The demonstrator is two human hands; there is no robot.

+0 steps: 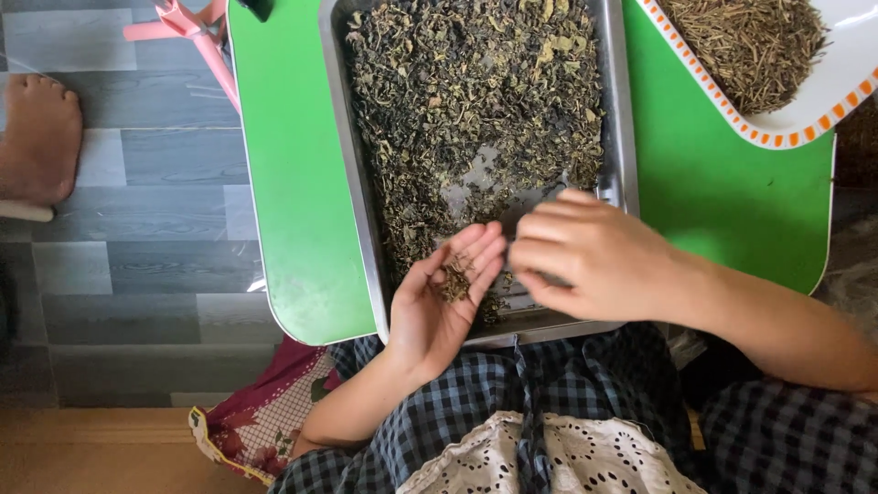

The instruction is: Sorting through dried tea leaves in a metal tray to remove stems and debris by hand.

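On left palm (439,306): dried leaves (455,278).

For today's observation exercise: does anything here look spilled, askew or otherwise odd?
Nothing looks spilled. The leaves stay inside the metal tray, a small pile rests in the left hand, and the right hand sits beside it. The tray does overhang the green table's near edge slightly.
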